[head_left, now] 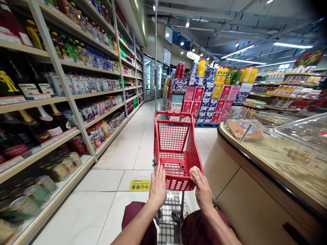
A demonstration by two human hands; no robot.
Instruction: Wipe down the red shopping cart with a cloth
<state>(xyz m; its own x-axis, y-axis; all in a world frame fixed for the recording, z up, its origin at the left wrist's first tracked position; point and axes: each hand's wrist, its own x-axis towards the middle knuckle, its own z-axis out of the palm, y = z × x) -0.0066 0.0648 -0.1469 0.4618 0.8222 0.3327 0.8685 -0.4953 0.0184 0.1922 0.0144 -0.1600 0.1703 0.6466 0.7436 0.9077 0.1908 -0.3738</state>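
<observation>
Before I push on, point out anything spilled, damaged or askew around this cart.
I see no clear spill or damage around the red cart. Only brownish smudges on the pale floor tiles beside the left-hand shelves look odd, dirtier than the surrounding floor.

A lattice pattern is recorded on the red plastic shopping cart (187,158); the small crumpled wad (194,170) is noted as off-white. The yellow rectangular sticker (139,185) is marked in black. Maroon is seen on the fabric trousers (136,217).
</observation>
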